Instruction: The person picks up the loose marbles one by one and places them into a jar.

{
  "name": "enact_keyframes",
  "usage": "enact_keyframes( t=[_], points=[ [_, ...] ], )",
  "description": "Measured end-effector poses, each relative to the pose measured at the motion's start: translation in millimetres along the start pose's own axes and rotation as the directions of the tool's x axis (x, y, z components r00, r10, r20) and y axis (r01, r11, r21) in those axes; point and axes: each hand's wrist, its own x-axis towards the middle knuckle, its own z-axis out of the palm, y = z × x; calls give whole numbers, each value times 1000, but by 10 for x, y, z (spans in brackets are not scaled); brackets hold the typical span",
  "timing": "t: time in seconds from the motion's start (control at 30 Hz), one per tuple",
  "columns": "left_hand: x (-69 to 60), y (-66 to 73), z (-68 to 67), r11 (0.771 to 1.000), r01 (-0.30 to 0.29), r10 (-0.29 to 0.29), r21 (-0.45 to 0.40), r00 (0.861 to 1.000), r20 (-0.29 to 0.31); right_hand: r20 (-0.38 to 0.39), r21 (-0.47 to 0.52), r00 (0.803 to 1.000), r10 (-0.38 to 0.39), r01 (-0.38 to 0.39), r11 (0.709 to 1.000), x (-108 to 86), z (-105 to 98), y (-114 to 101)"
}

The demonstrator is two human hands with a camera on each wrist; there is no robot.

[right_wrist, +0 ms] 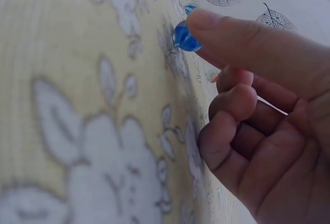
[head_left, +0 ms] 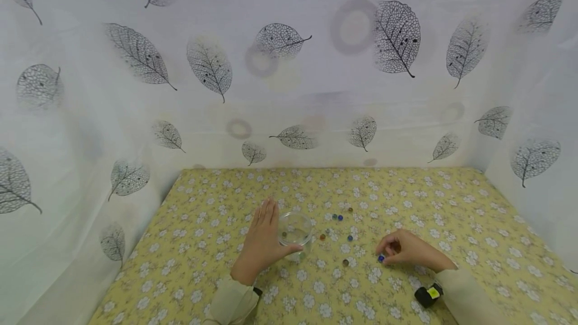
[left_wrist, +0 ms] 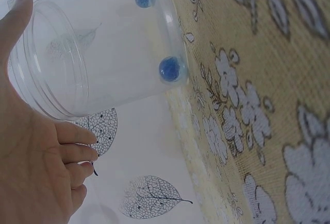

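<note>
A clear plastic jar (head_left: 301,232) stands upright with several marbles inside, among them a blue marble (left_wrist: 170,68) at its base. My left hand (head_left: 262,245) rests against the jar's left side, its fingers straight and its thumb along the near side by the rim. To the right, my right hand (head_left: 408,251) pinches another blue marble (right_wrist: 185,36) between thumb and index finger, right at the cloth. The other right fingers curl toward the palm (right_wrist: 278,167). Between jar and right hand lie loose marbles, including an orange marble (head_left: 322,237) and a dark blue marble (head_left: 349,238).
Farther back sit a pair of marbles, one blue (head_left: 340,217), and a brown marble (head_left: 350,209). A brownish marble (head_left: 345,263) lies nearer me. The yellow floral tablecloth (head_left: 203,275) spreads beneath everything. White leaf-print curtains (head_left: 289,94) enclose the back and sides.
</note>
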Motion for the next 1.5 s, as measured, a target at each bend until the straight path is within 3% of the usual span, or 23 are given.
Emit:
enact_keyframes(
  t=[0.3,0.97,1.5],
  points=[
    [-3,-1,-1,1000,9,-9,3,1000,8,2,10,1000,13,-13,1000,-22,8,47],
    [-8,2,-7,1000,12,-12,5,1000,9,17,-12,999,-45,45,999,21,20,9],
    [-11,7,-7,1000,6,-6,-2,1000,5,9,-13,1000,6,-6,1000,0,20,-7]
  ],
)
